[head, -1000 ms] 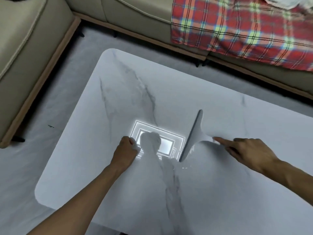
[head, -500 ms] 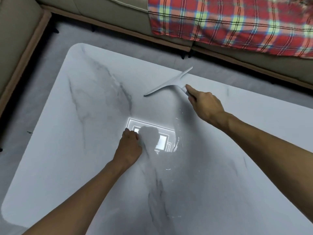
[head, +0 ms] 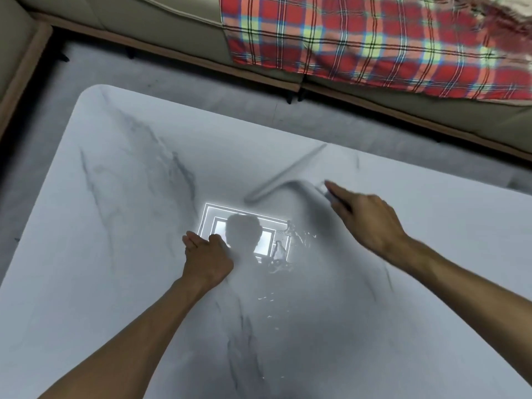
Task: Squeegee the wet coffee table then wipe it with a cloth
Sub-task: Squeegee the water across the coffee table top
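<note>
The white marble coffee table fills most of the view. My right hand grips the handle of a pale grey squeegee, whose blade lies diagonally on the tabletop near the far edge, blurred by motion. A patch of water glistens in the middle of the table, just right of a bright ceiling-light reflection. My left hand rests as a loose fist on the tabletop left of that water, holding nothing that I can see. No cloth is in view.
A beige sofa runs along the far side, with a red plaid blanket draped over it. Another sofa section stands at the left. Grey floor surrounds the table.
My right hand swung the squeegee from beside the water up toward the far edge, then pulled it back toward me. The left hand stayed planted on the table.
</note>
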{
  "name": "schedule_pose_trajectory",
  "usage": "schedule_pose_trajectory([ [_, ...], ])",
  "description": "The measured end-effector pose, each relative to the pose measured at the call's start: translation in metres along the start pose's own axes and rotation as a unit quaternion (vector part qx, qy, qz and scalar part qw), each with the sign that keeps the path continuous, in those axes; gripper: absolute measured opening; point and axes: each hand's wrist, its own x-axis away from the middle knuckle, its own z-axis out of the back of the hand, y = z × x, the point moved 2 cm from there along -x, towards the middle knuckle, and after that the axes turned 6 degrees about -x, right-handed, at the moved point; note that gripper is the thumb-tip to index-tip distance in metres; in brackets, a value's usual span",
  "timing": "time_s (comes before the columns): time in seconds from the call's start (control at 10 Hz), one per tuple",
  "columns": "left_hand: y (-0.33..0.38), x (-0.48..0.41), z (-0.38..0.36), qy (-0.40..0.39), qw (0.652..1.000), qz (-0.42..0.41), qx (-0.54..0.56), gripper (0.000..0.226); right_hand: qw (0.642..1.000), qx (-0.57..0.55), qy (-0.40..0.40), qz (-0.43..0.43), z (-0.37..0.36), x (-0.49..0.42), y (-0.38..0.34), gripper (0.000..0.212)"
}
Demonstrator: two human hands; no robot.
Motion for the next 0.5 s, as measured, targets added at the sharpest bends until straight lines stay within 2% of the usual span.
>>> schedule_pose_trajectory([
  [0.2, 0.001, 0.001, 0.004, 0.038, 0.999, 0.007, 0.014, 0.053, 0.999, -0.032, 0.019, -0.032, -0.019, -0.081, -0.024, 0.041],
  [0.3, -0.001, 0.000, 0.003, 0.036, 0.999, 0.009, 0.015, 0.052, 0.999, -0.022, 0.022, -0.021, -0.027, -0.065, -0.013, 0.041],
  [0.4, -0.001, -0.002, 0.003, 0.035, 0.999, 0.016, 0.010, 0.053, 1.000, -0.012, 0.013, -0.004, -0.032, -0.010, 0.013, 0.040],
  [0.5, 0.004, 0.001, 0.008, 0.033, 0.999, 0.019, 0.024, 0.053, 1.000, -0.005, -0.013, -0.024, -0.030, 0.034, 0.032, 0.041],
])
